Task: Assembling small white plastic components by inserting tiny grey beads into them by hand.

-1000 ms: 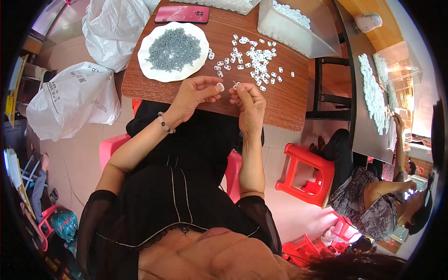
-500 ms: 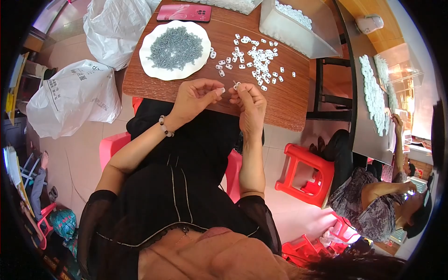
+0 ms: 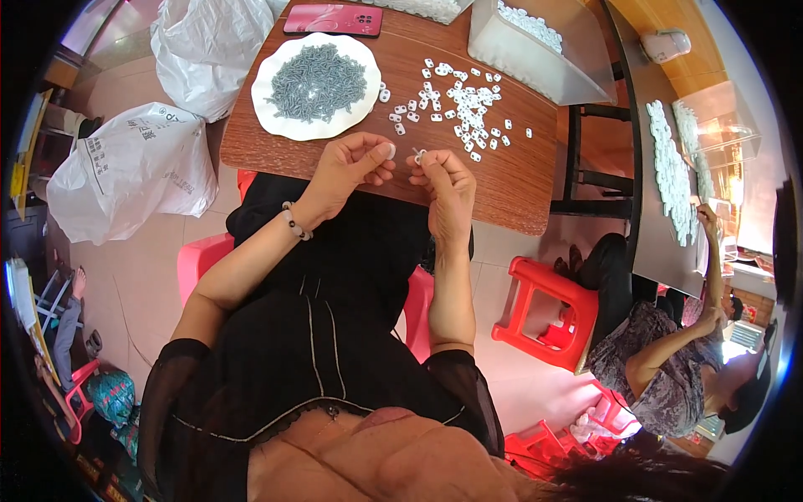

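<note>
Over the near edge of the table, my left hand (image 3: 345, 171) pinches a small white plastic piece (image 3: 391, 151) between thumb and forefinger. Just to its right, my right hand (image 3: 447, 180) is closed on another small white plastic piece (image 3: 420, 156), from which a thin dark screw-like tip sticks up. A gap separates the two hands. Beyond my left hand stands a white scalloped plate (image 3: 266, 115) heaped with grey screws (image 3: 318, 84). Many loose white two-holed pieces (image 3: 471, 109) lie scattered beyond my right hand.
A pink phone (image 3: 333, 20) lies behind the plate. A bin (image 3: 527, 63) of white pieces stands at the table's far right. White plastic bags (image 3: 134, 167) rest on the floor at left. At right are a red stool (image 3: 510, 314) and a seated person (image 3: 661, 368) at another table.
My left hand has drawn slightly away, left and up, with its white piece, widening the gap to my right hand. The seated person's arm has shifted.
</note>
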Action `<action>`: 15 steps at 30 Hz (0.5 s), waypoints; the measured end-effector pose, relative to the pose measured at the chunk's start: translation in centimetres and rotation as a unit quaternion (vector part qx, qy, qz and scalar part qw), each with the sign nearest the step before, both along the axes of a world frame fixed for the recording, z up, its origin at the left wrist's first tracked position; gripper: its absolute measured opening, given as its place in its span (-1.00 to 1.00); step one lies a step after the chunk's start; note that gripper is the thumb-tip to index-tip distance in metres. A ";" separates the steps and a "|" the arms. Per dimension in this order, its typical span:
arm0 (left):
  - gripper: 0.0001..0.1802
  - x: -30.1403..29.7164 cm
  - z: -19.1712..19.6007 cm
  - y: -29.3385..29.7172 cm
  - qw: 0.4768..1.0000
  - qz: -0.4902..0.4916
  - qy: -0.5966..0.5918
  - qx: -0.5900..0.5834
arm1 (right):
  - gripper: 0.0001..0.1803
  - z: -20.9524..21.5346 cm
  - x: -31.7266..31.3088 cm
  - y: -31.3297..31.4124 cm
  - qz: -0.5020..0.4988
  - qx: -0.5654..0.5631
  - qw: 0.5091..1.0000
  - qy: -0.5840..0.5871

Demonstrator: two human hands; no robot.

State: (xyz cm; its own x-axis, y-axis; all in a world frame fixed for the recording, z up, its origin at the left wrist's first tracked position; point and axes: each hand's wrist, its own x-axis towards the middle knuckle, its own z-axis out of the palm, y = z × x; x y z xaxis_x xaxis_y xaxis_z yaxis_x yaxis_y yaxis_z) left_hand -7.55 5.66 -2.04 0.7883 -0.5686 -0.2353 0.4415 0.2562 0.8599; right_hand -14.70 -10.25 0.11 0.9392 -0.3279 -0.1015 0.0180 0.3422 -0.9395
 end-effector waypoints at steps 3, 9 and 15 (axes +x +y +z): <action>-0.73 0.0 0.4 0.3 0.999 0.002 0.048 -0.016 | -0.86 -0.4 0.0 0.1 0.009 -0.026 1.000 0.003; -0.74 0.4 0.5 0.9 0.991 -0.026 0.118 -0.057 | -0.90 -0.1 -0.2 0.8 0.013 -0.051 0.999 -0.005; -0.74 0.2 0.7 0.9 0.985 -0.043 0.147 -0.079 | -0.92 0.6 -0.4 1.3 0.002 -0.064 0.998 -0.006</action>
